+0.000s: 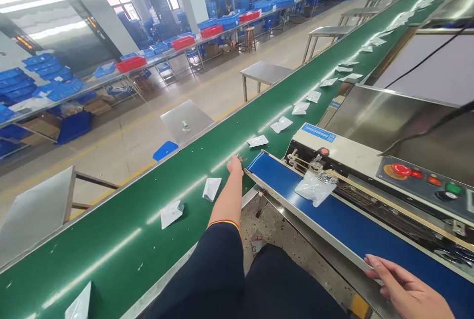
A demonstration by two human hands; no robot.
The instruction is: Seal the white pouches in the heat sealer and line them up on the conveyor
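My left hand (pixel 235 164) reaches over the green conveyor belt (pixel 137 230), near the end of the blue belt; its fingers are small and partly hidden. One white packet (pixel 212 189) lies just to the left of my forearm, and another packet (pixel 257 141) is beyond the hand. At the lower right, my right hand (pixel 407 284) hovers by the near edge of the blue belt (pixel 363 225), fingers apart and holding nothing. A clear-white bag (pixel 315 188) rests on the blue belt against the sealing machine's rollers.
The sealing machine (pixel 348 161) with red and green buttons borders the blue belt on the right. Several packets line the green belt into the distance. Metal tables (pixel 187 119) stand beyond it. Blue and red bins (pixel 131 64) fill a far bench, where a person (pixel 228 8) sits.
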